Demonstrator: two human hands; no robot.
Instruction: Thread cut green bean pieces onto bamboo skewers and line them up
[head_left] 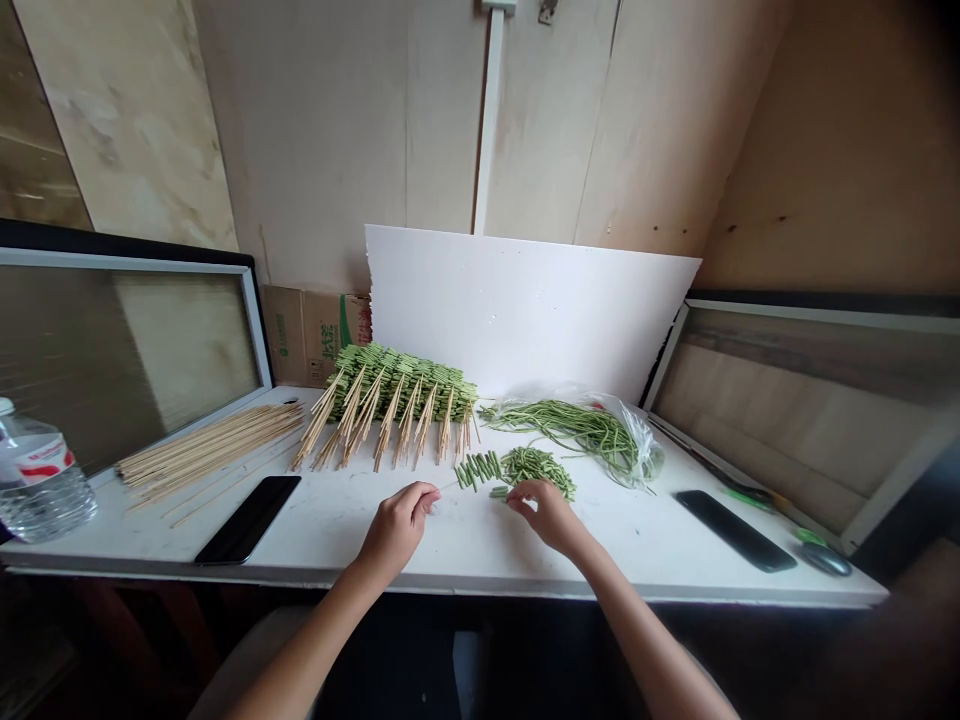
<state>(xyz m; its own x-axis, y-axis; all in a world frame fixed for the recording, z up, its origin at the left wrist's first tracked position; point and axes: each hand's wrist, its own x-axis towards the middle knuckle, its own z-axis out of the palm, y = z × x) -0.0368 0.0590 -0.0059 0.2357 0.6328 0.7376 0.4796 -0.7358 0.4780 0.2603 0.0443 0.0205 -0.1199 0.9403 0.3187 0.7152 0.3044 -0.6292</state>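
My left hand [399, 525] is closed in a pinch on the blunt end of a thin bamboo skewer [448, 486]. Several short cut pieces of long green bean [478, 470] are threaded side by side along that skewer, just above the tabletop. My right hand [546, 512] is at the near edge of a loose heap of cut bean pieces [534, 464], partly covering it. Its thumb and fingers come together at a short bean piece [499, 492] that sticks out to the left of the fingertips.
Behind the hands lies a stack of filled bean skewers [405, 385]. Bare skewers [210, 450] lie left. Whole long beans [574, 422] spill from a plastic bag [640, 440]. Two phones [249, 520] [735, 528], a water bottle [41, 480] and green-handled scissors [814, 540] flank the white table [465, 560].
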